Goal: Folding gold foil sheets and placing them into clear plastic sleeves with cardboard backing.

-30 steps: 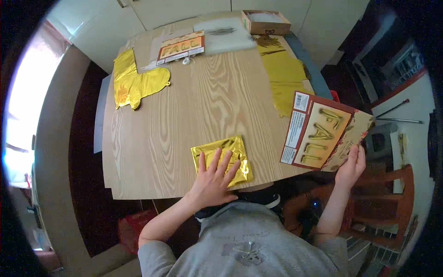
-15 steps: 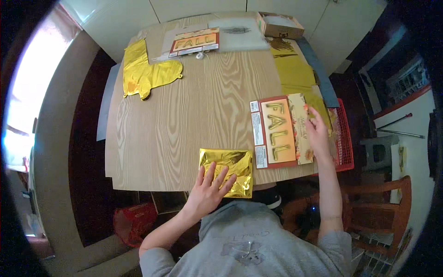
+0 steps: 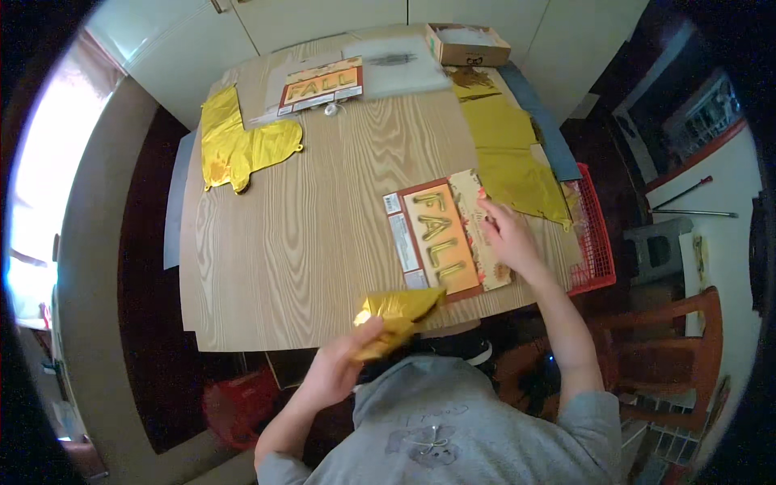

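My left hand [image 3: 343, 360] grips a folded gold foil balloon [image 3: 394, 314] at the table's front edge. The foil is lifted and tilted, slightly smeared by motion. My right hand [image 3: 513, 238] is closed at the right side of a flat printed card package [image 3: 440, 234], fingers over its cream flap; part of the grip is hidden. The card is orange and cream with pictured gold balloon letters, and lies askew on the table close to the foil.
A flat gold balloon [image 3: 242, 141] lies at the far left of the wood-grain table [image 3: 323, 210]. A second printed card [image 3: 322, 85] and an open cardboard box [image 3: 469, 46] are at the back. More gold foil [image 3: 513, 153] lies along the right, beside a red basket [image 3: 594, 234].
My left hand has gone from lying spread on the folded foil to gripping and raising it. The card has shifted left and turned, with my right hand moving along with it.
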{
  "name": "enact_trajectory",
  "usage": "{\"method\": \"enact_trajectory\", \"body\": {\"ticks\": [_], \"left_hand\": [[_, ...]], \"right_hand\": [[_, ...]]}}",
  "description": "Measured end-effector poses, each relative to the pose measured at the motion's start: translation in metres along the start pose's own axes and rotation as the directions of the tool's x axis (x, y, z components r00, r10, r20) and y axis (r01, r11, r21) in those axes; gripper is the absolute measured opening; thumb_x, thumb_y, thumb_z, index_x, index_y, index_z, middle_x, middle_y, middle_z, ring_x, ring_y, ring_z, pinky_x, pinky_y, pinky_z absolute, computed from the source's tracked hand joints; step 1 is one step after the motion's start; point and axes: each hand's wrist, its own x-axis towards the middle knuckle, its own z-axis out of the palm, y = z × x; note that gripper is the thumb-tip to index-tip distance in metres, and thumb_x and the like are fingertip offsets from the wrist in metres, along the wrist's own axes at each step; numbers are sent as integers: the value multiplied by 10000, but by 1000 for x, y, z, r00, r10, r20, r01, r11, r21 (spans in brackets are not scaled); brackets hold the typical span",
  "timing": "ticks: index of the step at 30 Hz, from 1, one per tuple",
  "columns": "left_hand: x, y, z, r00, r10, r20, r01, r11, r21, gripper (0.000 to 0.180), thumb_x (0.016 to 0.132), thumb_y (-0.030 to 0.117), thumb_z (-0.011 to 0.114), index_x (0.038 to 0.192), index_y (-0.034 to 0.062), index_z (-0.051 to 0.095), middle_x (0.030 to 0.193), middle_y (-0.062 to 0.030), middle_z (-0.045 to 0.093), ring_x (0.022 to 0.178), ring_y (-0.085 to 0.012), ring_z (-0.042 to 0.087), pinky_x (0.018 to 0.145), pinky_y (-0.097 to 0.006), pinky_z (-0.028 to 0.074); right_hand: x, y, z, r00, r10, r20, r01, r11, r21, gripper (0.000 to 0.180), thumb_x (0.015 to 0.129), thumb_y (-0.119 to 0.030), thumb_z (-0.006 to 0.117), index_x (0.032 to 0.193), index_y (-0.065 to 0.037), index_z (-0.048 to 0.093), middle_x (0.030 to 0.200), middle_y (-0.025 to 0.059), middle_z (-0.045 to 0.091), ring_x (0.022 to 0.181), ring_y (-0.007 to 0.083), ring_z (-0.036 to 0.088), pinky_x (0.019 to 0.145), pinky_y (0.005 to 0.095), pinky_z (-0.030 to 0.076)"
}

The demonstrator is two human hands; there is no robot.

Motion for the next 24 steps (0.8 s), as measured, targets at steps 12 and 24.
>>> {"method": "enact_trajectory", "body": {"ticks": [12, 24], "left_hand": [[0, -36, 6, 871, -476, 122, 91, -88, -992, 423, 1000, 288, 477, 1346, 45, 445, 1332, -142, 541, 1175, -311, 570, 988, -498, 477], [-40, -51, -49, 810, -509, -293, -325, 26, -945, 418, 1029, 288, 386, 1367, 44, 423, 1358, -167, 505, 1219, -335, 524, 1028, -525, 428]], "right_hand": [[-8, -16, 16, 976, 204, 69, -202, 756, 623, 340, 885, -44, 621, 1219, -11, 565, 974, 70, 614, 807, 145, 593, 736, 291, 493], [-20, -33, -9, 757, -650, 67, 605, 735, 304, 127, 774, -39, 620, 855, -110, 686, 955, 44, 705, 997, 251, 635, 950, 416, 480]]}}
